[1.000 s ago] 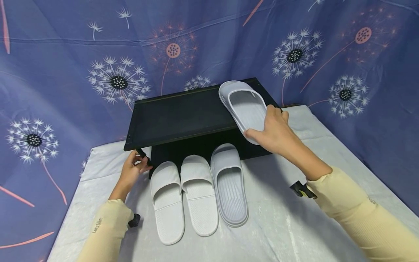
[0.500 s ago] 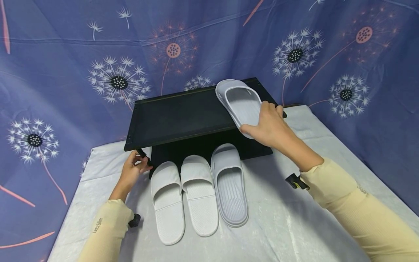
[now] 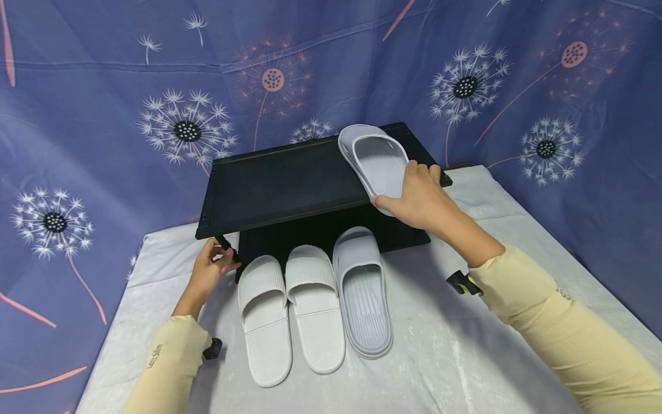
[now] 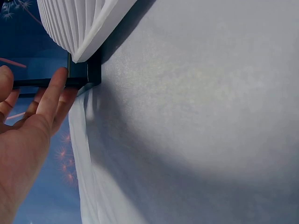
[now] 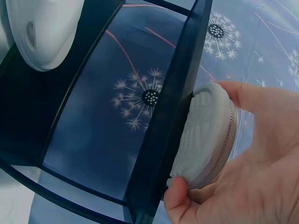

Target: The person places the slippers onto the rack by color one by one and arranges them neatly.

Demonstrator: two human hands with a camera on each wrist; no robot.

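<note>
A pale grey slipper [image 3: 385, 167] lies aslant over the right part of the top shelf of a black shoe rack [image 3: 284, 181], toe toward the back. My right hand [image 3: 424, 198] grips its heel with thumb on one side and fingers on the other; the right wrist view shows the sole of the heel [image 5: 203, 140] close by the shelf's front edge. My left hand [image 3: 208, 270] holds the rack's thin left leg, which in the left wrist view runs as a black bar [image 4: 35, 83] between the fingers and thumb.
Before the rack on the white cloth [image 3: 429, 356] stand a white slipper [image 3: 268, 351], a second white slipper [image 3: 319, 339] and a matching grey slipper [image 3: 368, 316], toes toward the lower shelf. A blue dandelion-print curtain [image 3: 331, 75] hangs close behind.
My right hand has carried the grey slipper leftward and slightly back over the top shelf. The left hand and the three slippers in front have stayed put.
</note>
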